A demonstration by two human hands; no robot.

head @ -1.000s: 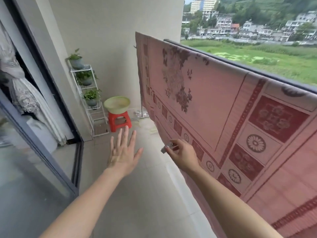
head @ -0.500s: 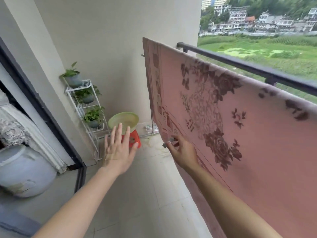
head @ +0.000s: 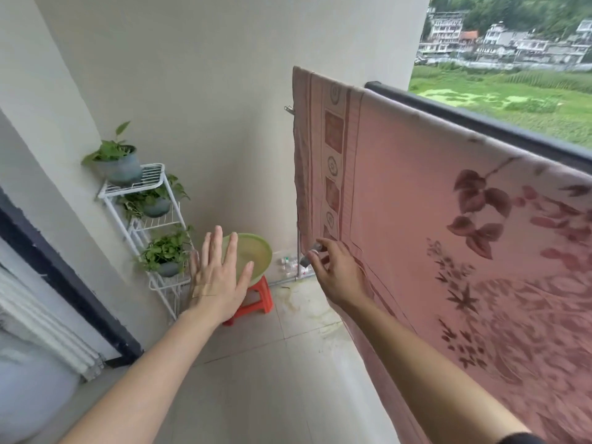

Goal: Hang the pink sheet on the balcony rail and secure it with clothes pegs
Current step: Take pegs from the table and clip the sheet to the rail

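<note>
Though draped, pink sheet [head: 416, 200] w/ florals

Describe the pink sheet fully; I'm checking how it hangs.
The pink sheet is thin, woven-looking cloth, draped over the dark balcony rail and hanging almost to the floor. A striped border with square and round motifs runs down its far edge; dark red leaves and flowers fill the middle. The right hand, holding a small peg, touches it.

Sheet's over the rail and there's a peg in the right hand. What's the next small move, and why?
Probably lift the right hand with its clothes peg up to the balcony rail near the pink sheet's far edge. The sheet already drapes over the rail, no peg shows along the visible top, and the left hand is open and empty.
</note>
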